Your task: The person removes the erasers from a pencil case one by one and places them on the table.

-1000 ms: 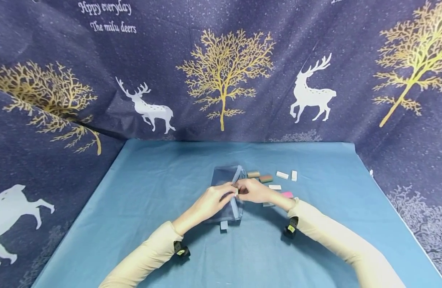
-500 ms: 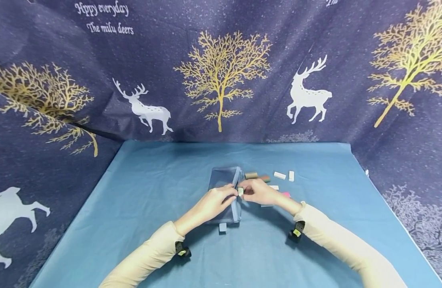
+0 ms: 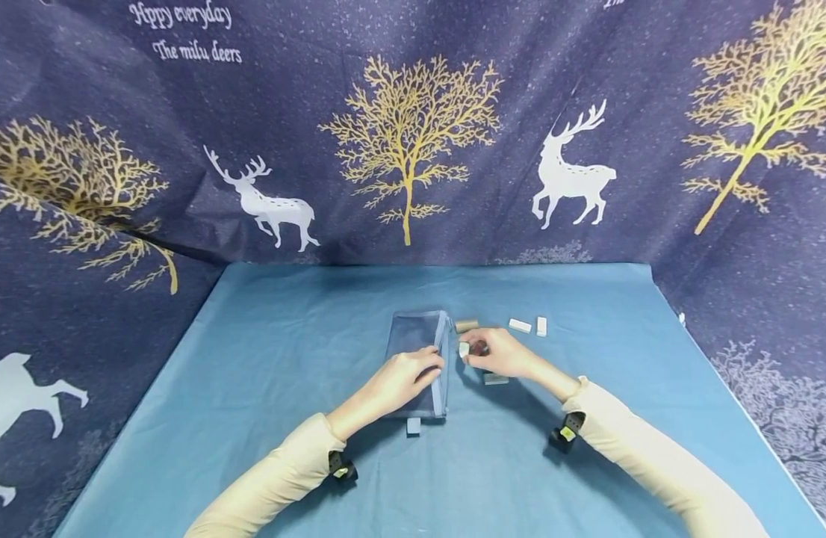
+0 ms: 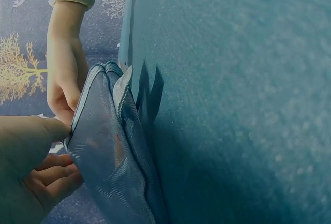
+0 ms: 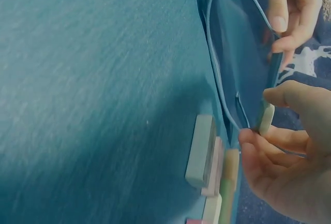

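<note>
A blue mesh zip pouch [image 3: 411, 329] lies on the blue cloth. My left hand [image 3: 408, 375] pinches its zipped edge between thumb and fingers; the left wrist view shows the mesh pouch [image 4: 106, 146] held up by that edge, its mouth parted. My right hand [image 3: 503, 353] is just right of the pouch. Between its thumb and fingertips it holds a small pale block [image 3: 464, 349], whose kind I cannot tell. In the right wrist view the pale block [image 5: 266, 118] is at the pouch's opening. Faint reddish shapes show through the mesh in the left wrist view.
Right of the pouch lie a brown cylinder [image 3: 466, 326], two white blocks [image 3: 520, 326] and a grey-green block [image 3: 496, 379]. A light blue block [image 3: 414, 427] sits before the pouch. The right wrist view shows a pinkish block [image 5: 213, 169] and a tan-green one [image 5: 230, 169].
My right hand has drawn back to the right from the pouch edge, the pale block still in its fingers. My left hand stays at the pouch edge. The head view has shifted slightly.
</note>
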A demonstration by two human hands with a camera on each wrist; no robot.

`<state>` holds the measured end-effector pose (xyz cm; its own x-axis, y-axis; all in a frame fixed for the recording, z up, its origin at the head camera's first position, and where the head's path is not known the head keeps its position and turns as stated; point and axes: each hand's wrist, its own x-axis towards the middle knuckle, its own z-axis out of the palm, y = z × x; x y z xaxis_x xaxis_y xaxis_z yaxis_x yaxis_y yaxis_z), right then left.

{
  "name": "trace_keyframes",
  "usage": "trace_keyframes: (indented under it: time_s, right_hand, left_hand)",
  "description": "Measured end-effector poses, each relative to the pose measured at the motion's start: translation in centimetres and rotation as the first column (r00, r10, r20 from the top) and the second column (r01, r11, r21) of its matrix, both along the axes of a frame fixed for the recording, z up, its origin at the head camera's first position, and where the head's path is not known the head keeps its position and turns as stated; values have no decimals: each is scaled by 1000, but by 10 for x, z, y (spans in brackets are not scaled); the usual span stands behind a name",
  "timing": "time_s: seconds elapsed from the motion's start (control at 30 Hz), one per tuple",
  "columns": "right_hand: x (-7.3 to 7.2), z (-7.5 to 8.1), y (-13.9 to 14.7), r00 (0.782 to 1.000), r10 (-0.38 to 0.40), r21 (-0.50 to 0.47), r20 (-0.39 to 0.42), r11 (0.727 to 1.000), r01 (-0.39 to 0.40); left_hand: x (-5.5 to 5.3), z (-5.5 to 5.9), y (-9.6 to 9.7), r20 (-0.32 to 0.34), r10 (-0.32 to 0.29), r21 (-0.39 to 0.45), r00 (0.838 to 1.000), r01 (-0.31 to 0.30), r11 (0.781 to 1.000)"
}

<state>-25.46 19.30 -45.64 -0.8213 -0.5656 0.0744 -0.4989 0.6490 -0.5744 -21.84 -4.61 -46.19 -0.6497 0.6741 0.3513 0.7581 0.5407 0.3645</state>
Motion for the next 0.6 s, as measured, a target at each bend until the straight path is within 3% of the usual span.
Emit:
trace_keyframes:
  time_s: [0.3,0.6]
  right_hand:
    - [5,2,11,999,-11,-48,46,999,13]
    - [3,-2,21,1000,-12,-33,-7,999,12]
  left_hand:
    - [0,-1,0,8,-11,-17,1000,11,1000]
    - [2,1,0,1,-8,-10,1000,8,1000]
